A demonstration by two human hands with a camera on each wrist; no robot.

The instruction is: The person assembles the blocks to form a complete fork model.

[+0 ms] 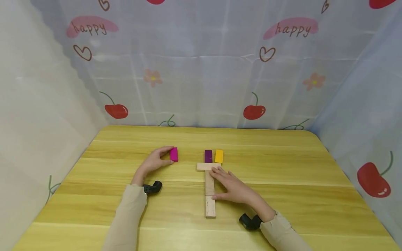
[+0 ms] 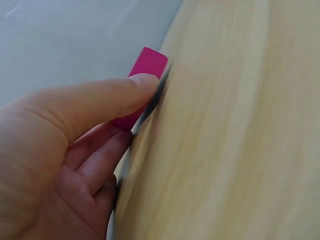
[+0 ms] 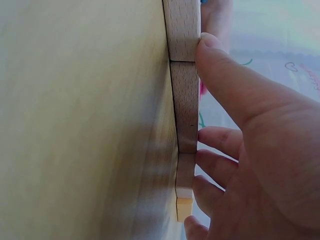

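Observation:
My left hand (image 1: 153,161) pinches a magenta block (image 1: 174,154) between thumb and fingers, left of the other blocks; whether it touches the table cannot be told. Two plain wooden blocks lie end to end, an upper one (image 1: 209,183) and a lower one (image 1: 210,208). Across their far end lies a third plain block (image 1: 203,167), forming a T. Beyond it sit a purple block (image 1: 208,156) and a yellow block (image 1: 219,156), side by side with a narrow gap. My right hand (image 1: 235,189) rests against the T, fingers spread, its thumb near the joint of the two end-to-end blocks.
The blocks lie on a wood-grain table (image 1: 282,167). A white printed curtain (image 1: 201,69) hangs behind its far edge and along both sides. Each wrist carries a black camera, one on the left (image 1: 153,187) and one on the right (image 1: 250,222).

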